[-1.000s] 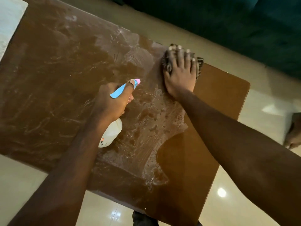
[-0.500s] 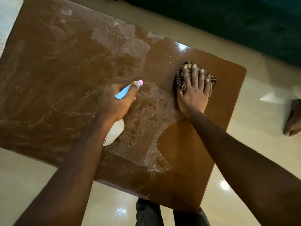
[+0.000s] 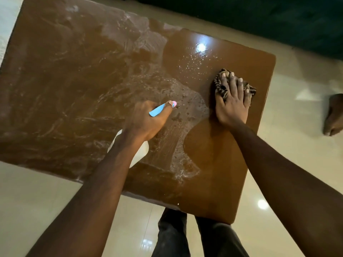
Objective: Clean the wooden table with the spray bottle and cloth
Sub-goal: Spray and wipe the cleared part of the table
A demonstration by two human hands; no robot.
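Observation:
The brown wooden table (image 3: 65, 89) fills most of the view, smeared with whitish foam on its left and middle, glossy and wiped on its right end. My left hand (image 3: 146, 121) grips a white spray bottle (image 3: 141, 153) with a blue trigger and pink nozzle, held just above the foamy middle. Pressed flat under my right hand (image 3: 232, 104) is a dark striped cloth (image 3: 221, 88), on the wiped part near the table's right edge. Most of the cloth is hidden by my fingers.
Shiny cream floor tiles (image 3: 37, 201) surround the table. A dark green sofa or rug (image 3: 278, 21) lies beyond the far edge. Another person's bare foot (image 3: 334, 115) stands on the floor at the right. My own dark trousers (image 3: 185, 234) show below the near edge.
My right hand has slid the cloth rightward and toward me, from the far middle edge to the right end, leaving a wiped strip. The left hand with the bottle has barely moved.

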